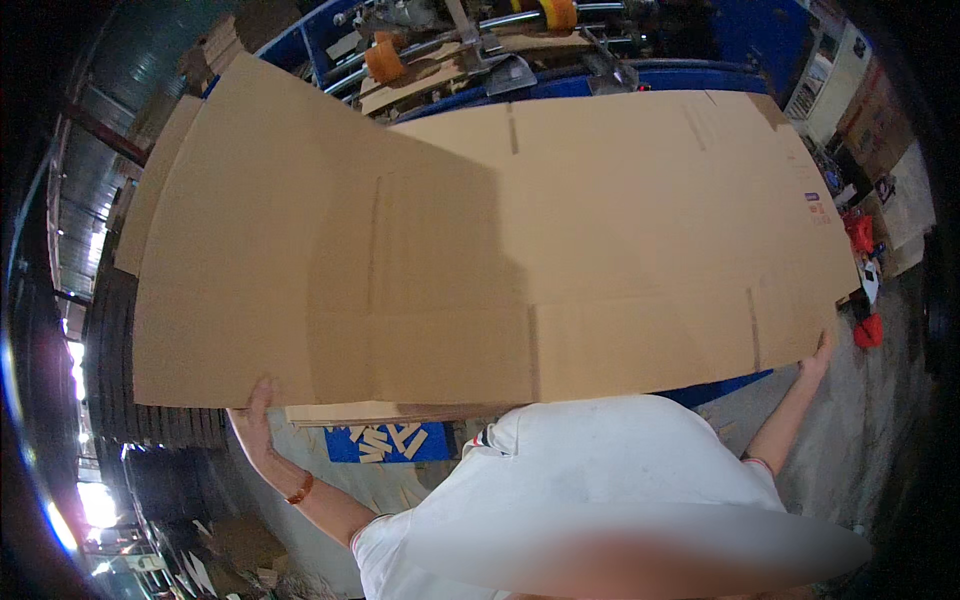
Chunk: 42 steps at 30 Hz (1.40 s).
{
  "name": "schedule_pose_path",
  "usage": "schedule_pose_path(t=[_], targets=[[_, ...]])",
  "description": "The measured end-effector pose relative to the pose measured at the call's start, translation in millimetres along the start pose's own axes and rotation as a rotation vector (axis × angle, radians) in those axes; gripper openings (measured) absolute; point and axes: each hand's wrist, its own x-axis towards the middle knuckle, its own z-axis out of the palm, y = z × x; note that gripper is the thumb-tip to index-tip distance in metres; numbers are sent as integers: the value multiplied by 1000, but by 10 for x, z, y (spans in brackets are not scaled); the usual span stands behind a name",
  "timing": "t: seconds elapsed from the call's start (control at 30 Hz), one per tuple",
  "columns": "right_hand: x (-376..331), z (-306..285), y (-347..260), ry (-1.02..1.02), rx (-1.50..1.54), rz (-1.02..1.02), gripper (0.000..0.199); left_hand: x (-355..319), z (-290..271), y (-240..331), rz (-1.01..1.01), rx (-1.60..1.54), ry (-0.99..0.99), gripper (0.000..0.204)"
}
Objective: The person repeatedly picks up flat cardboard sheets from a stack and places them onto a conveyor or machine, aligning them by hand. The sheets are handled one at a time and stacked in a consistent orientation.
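Note:
A large brown cardboard sheet [640,220] with crease lines and cut slots spans most of the view in front of me. Its left part rises higher and throws a shadow across the middle; whether that part is a separate sheet I cannot tell. At the near left edge, my left hand [257,412] grips the cardboard, fingers on top. My right hand [818,358] is closed on the near right corner, with its fingers partly hidden. Small printed marks show near the right end.
Beyond the cardboard stands a blue machine with metal shafts and orange rollers [385,62]. More cardboard layers [350,412] lie under the near left edge. A blue surface [340,446] below holds cardboard scraps. Dark stacked material [110,360] is at the left, and red items [868,331] are at the right.

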Motion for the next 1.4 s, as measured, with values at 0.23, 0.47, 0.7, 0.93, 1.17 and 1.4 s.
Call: schedule_pose_path(t=[0.23, 0.47, 0.7, 0.93, 1.17, 1.4], targets=[[-1452, 1046, 441, -18, -460, -500, 42, 206, 407, -290, 86, 280, 125, 42], [-2404, 2482, 752, -870, -973, -1119, 45, -247, 1337, -467, 288, -95, 107, 19], [-2373, 2904, 1059, -1185, -866, -1376, 43, -580, 2004, -270, 611, 304, -266, 58], [-2439, 2551, 1757, -1542, -1281, -1698, 40, -865, 2501, -386, 733, 705, -782, 87], [-2480, 2699, 1936, -1499, -1227, -1696, 44, -631, 2538, -426, 752, 630, -694, 79], [-2207, 3083, 2233, -1481, -1245, -1641, 57, -55, 2882, -505, 870, 671, -635, 77]])
